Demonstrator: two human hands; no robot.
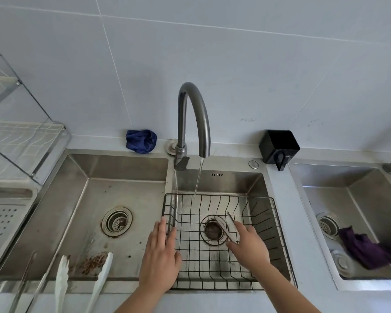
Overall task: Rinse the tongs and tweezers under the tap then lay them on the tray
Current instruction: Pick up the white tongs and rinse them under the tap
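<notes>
Here, from the head camera, the right hand (246,243) grips the tweezers (222,229) over the wire basket (278,224), tips toward the running tap (193,114), probably to reach the stream. The left hand (160,254) lies flat on the basket's left rim, likely steadying it. The tongs (62,279) wait near left, beside the tray (7,220).

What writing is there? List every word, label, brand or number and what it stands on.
None can be read.
The small dark marks on the back wall of the steel middle sink are too small to tell as letters.
The black plastic box shows no label.
</notes>
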